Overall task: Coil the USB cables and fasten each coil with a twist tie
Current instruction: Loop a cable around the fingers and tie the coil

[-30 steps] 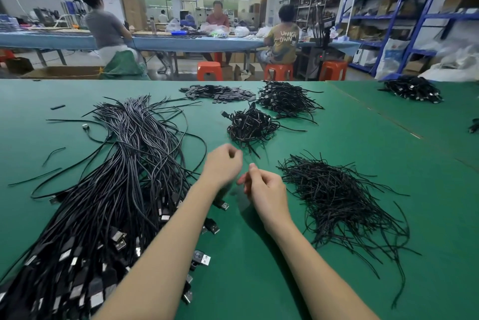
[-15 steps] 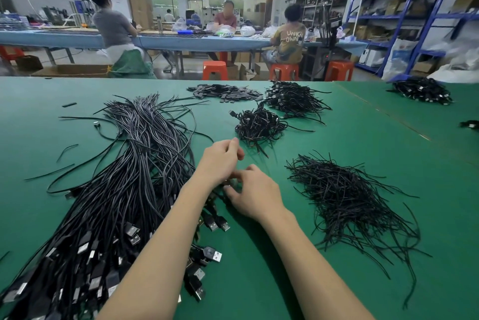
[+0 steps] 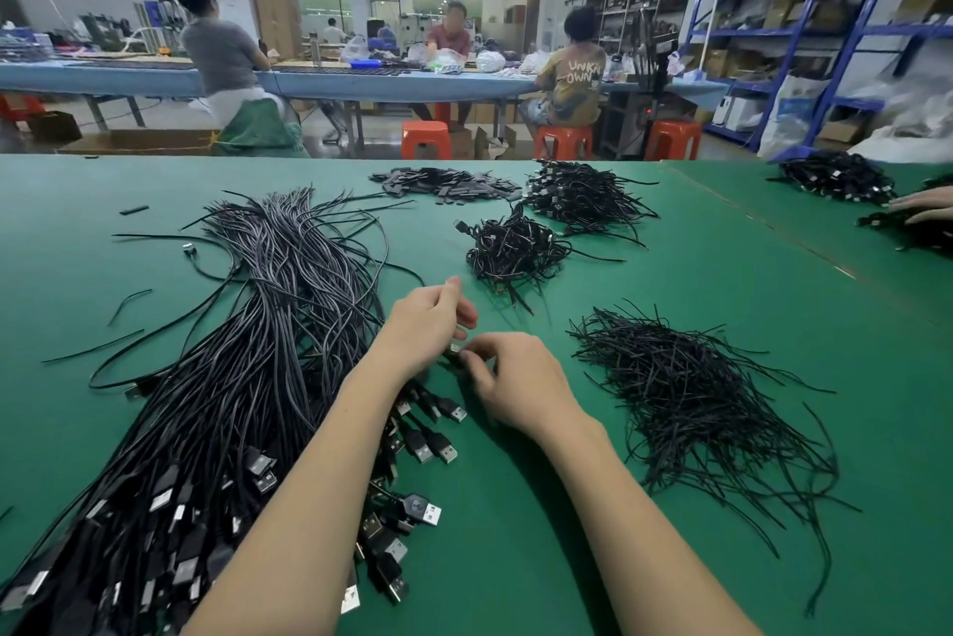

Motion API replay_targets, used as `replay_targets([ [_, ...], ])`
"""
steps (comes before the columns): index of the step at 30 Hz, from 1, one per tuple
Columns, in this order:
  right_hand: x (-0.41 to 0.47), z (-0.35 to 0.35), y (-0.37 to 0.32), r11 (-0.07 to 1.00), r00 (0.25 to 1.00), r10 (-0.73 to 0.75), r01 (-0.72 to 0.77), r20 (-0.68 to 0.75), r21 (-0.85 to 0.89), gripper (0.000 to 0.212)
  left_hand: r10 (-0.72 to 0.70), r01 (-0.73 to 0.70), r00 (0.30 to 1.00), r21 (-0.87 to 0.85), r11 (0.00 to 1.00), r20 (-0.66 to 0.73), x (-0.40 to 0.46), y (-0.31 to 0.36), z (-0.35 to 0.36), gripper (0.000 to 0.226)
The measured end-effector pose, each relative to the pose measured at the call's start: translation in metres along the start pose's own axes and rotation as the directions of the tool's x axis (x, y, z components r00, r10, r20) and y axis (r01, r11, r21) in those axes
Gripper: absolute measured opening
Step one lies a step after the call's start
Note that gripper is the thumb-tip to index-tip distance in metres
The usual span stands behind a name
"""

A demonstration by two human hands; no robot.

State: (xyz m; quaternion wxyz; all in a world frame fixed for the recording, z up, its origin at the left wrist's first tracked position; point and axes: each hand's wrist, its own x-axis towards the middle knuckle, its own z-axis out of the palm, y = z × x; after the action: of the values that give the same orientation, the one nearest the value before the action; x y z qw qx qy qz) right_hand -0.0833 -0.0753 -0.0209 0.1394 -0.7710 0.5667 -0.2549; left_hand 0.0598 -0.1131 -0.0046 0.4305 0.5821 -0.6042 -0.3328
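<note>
— Both hands meet just right of the USB cable bundle [image 3: 247, 377]: the left hand [image 3: 425, 326] curls its fingers, and the right hand [image 3: 515, 380] pinches a USB plug [image 3: 454, 354] between them.

— What lies beyond the bundle?

— Right of it, loose twist ties [image 3: 691, 403] on the green table [image 3: 670, 254]; farther off, two heaps of coiled cables [image 3: 510, 249].

— Any writing?

— Only "UNKN OWN" on a seated worker's shirt [image 3: 580, 78]. Whether the left hand grips anything, I cannot tell.
</note>
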Motion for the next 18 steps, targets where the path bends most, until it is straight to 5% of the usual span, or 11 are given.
replay_targets([
  [8,0.004,-0.069,0.015,0.940,0.980,-0.027,-0.043,0.199,0.339,0.037,0.070,-0.076,0.994,0.069,0.995,0.090,-0.009,0.009,-0.007,0.058],
  [12,0.000,-0.106,0.022,0.699,0.989,0.036,-0.129,0.146,0.704,0.035,0.177,-0.178,0.933,-0.024,0.984,0.314,-0.024,0.032,0.010,0.075],
  [15,0.004,-0.108,0.023,0.568,0.964,0.259,-0.205,0.063,0.797,0.037,0.283,-0.208,0.913,-0.263,0.942,0.293,-0.034,0.050,0.031,0.070],
  [18,0.008,-0.100,0.018,0.391,0.949,0.304,-0.199,0.078,0.899,0.049,0.257,-0.154,0.920,-0.330,0.932,0.297,-0.039,0.058,0.046,0.053],
])
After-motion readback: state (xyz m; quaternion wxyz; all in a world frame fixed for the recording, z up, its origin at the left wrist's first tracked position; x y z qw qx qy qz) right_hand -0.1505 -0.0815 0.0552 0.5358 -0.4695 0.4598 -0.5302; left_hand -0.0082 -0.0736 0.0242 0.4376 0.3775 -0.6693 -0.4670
